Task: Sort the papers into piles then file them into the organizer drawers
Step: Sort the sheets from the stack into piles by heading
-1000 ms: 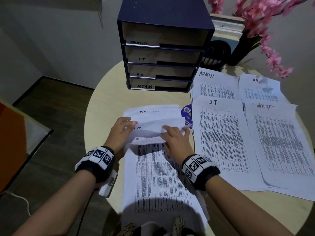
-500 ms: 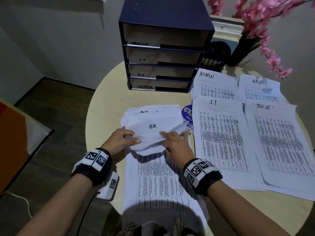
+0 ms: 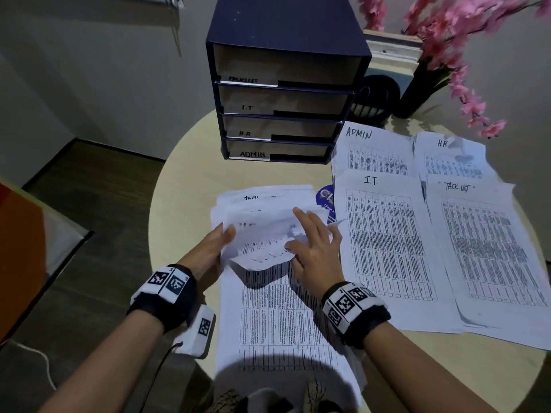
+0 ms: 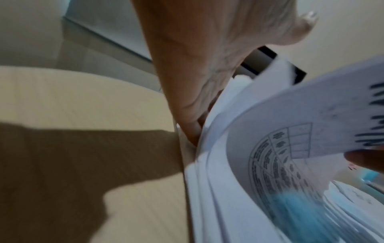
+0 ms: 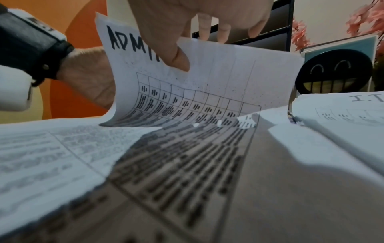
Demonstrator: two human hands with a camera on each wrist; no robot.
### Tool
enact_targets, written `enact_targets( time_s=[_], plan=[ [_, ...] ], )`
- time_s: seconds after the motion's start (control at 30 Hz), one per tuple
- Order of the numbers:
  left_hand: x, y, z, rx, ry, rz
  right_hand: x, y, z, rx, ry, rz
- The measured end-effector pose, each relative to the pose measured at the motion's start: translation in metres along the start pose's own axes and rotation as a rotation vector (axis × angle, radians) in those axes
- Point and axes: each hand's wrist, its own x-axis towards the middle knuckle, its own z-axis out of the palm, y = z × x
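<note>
Right wrist view shows best what is going on: the right hand (image 5: 187, 32) pinches the top edge of a white printed sheet headed ADMIN (image 5: 187, 92), thumb on the near face and fingers behind, bending it up off the unsorted white paper stack (image 3: 280, 308) so the handwritten heading can be read. That seems the reason for the curl; the label decides which pile it joins.

From the head view the left hand (image 3: 208, 251) stands on edge against the left side of the raised sheets, fingers straight, bracing them rather than clamping; the left wrist view shows fingertips tucked in between the leaves, apparently to keep the lower pages from following. Both forearms reach forward from the near rim of the round pale wooden desk (image 3: 190, 162), wrists low over the stack, palms turned toward each other.

Just right of the stack lie 4 sorted piles, labelled side up: the ADMIN pile (image 3: 372, 150) and the H.R pile (image 3: 447, 153) behind, the I.T pile (image 3: 387, 234) and the TASK LIST pile (image 3: 483, 248) in front. They are spread flat, I'd judge, so each heading stays legible.

Beyond stands the dark blue 4-drawer organizer (image 3: 283, 93), its drawers labelled to match. Filing has not begun, so sorting looks only partly done.
</note>
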Motion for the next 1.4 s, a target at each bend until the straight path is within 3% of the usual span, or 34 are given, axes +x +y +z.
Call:
enact_targets(
  time_s=[0.1,0.17,0.27,0.33,0.47,0.57,0.63,0.7,0.77,0.87,0.93,1.03,1.1,1.2,1.3,1.4],
  plan=[
    [0.001,-0.002,0.003,-0.076,0.149,-0.068,0.003,-0.001,-0.002,0.027,0.055,0.029],
    [0.006,-0.006,0.001,0.025,0.232,-0.125,0.009,-0.001,-0.003,0.077,0.085,0.081],
    [0.009,-0.012,0.006,0.197,0.274,-0.163,0.026,-0.004,-0.014,0.118,-0.043,0.236],
    [0.011,-0.014,0.011,0.187,0.295,-0.118,0.042,0.0,-0.022,0.068,-0.204,0.357],
    [0.011,-0.01,0.007,0.277,0.377,0.142,0.073,0.036,-0.029,-0.02,-0.377,0.596],
    [0.01,-0.01,0.002,0.386,0.351,0.161,0.071,0.067,-0.03,0.131,-0.495,0.785],
    [0.009,-0.01,0.005,0.258,0.354,0.111,0.059,0.077,-0.026,0.4,-0.405,0.93],
    [0.008,-0.013,0.01,0.018,0.364,0.046,0.046,0.084,-0.02,0.604,-0.197,1.037],
    [0.01,-0.017,0.012,0.022,0.354,-0.031,0.037,0.087,-0.014,0.77,-0.072,1.129],
    [0.009,-0.026,0.014,0.226,0.363,-0.107,0.022,0.07,-0.019,0.938,-0.05,1.183],
    [0.012,-0.027,0.01,0.25,0.402,-0.095,0.008,0.057,-0.028,0.976,-0.141,1.155],
    [0.01,-0.016,0.012,0.171,0.46,-0.01,-0.009,0.048,-0.029,0.922,-0.279,1.061],
    [0.004,0.008,0.022,0.131,0.464,0.103,-0.017,0.05,-0.023,0.874,-0.264,1.08],
    [-0.005,0.065,0.035,0.426,0.486,0.332,-0.021,0.048,-0.017,0.776,-0.173,1.112],
    [-0.01,0.12,0.048,0.744,0.496,0.633,-0.021,0.038,-0.019,0.657,-0.175,1.043],
    [-0.022,0.172,0.082,0.814,0.461,0.901,-0.021,0.034,-0.023,0.651,-0.16,1.036]
  ],
)
